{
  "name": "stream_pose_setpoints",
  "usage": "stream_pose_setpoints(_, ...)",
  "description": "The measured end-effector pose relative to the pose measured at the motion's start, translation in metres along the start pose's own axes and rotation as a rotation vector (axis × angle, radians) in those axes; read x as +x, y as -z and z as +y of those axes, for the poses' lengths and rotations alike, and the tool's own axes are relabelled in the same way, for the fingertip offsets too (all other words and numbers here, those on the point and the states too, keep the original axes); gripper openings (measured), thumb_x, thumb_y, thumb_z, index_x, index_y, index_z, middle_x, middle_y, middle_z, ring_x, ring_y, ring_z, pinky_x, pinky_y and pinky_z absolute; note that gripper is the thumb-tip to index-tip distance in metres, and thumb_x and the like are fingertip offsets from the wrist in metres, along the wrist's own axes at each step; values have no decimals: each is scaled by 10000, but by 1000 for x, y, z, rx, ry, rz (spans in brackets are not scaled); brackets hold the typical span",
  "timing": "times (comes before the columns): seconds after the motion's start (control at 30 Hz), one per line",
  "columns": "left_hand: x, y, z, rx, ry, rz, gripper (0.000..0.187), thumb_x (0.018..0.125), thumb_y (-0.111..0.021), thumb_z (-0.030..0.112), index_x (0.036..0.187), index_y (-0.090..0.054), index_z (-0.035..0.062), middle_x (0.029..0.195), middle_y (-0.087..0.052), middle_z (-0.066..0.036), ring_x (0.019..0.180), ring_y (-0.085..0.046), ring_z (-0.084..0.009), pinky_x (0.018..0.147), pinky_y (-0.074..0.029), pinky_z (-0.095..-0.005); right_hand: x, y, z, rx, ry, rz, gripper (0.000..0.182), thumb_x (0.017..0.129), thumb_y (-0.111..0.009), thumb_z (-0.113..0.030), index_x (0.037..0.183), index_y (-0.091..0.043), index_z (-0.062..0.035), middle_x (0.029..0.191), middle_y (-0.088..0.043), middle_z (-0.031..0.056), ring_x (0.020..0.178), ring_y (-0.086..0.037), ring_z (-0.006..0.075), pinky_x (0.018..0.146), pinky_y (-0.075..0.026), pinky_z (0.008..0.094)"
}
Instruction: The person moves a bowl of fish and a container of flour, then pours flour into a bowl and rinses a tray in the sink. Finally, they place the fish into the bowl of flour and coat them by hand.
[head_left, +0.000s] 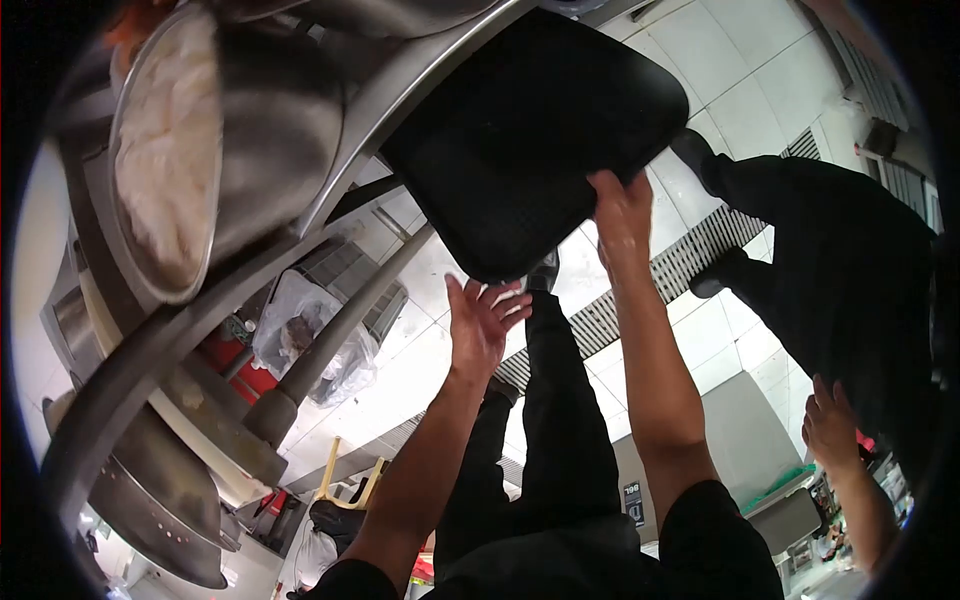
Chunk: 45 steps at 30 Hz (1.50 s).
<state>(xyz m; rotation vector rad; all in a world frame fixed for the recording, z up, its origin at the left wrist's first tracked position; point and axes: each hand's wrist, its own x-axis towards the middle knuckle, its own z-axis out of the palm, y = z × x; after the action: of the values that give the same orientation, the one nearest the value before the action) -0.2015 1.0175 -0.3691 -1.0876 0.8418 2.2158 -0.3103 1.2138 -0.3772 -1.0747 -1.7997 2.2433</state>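
On the far left of my view, a metal vessel (pixel 270 130) holds pale contents (pixel 168 160) I can't identify; the black border crops the things around it. Lower down, a clear plastic bag (pixel 315 325) sits by a grey crate (pixel 352 285), its contents too murky to read.

My left hand (pixel 478 325) is open, fingers spread, just beside the near edge of the black tray (pixel 530 130); I can't tell whether the fingertips touch. The tray is over the floor, beside the curved metal edge of the worktop, and my right hand (pixel 624 220) is clamped on its right-hand edge. The hands are apart.

I judge this as handling the tray, with one side gripped. Moving it level would call for support from my left hand and clearance from the metal edge. The fingers beneath the tray are hidden, and it's too dark to judge its surface.

At far right, another person's hand (pixel 832 430) is well apart from mine.
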Motion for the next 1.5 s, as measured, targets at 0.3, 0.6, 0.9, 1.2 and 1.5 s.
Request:
stream_pose_setpoints(0.3, -157, 163, -24, 225, 119, 212, 520, 952, -458, 527, 1155, -510, 51, 1007, -632, -141, 900, -645, -281, 792, -538, -399, -165, 38, -80, -298, 123, 60, 380, 817, -570, -75, 1166, -509, 63, 1048, -598, 100, 949, -536, 163, 898, -403, 280)
stream_pose_setpoints(0.6, -361, 336, -58, 149, 83, 449, 431, 966, -462, 424, 1152, -519, 40, 955, -617, -113, 835, -635, -235, 743, -542, -365, -393, 3, -18, -134, -242, -8, 351, 799, -567, -113, 1138, -490, -66, 931, -554, 78, 608, -555, 167, 487, -508, 292)
stream_pose_setpoints(0.9, -536, 416, -50, -542, -268, 216, 789, 906, -465, 613, 1434, -311, 46, 1386, -443, -171, 1232, -467, -340, 1014, -411, -510, -625, -70, 25, -324, -758, -600, 397, 781, -554, -95, 1160, -437, -84, 1012, -585, 110, 794, -627, 251, 609, -566, 410)
stream_pose_setpoints(1.2, -762, 454, -13, -438, -1028, 643, 513, 733, -513, 57, 1246, -505, 52, 1198, -581, -70, 1120, -541, -246, 991, -438, -406, -773, -185, -29, -577, -812, -1484, 461, 952, -563, -334, 1282, -445, -34, 1075, -611, 89, 873, -639, 191, 787, -536, 338)
stream_pose_setpoints(1.5, -751, 520, 167, -406, -1311, 567, 441, 812, -570, 8, 1236, -479, 91, 1131, -583, -87, 1022, -597, -221, 856, -531, -387, -682, -201, -101, -475, -324, -1526, 268, 970, -541, -144, 1197, -560, -3, 892, -646, 63, 801, -625, 119, 743, -523, 265)
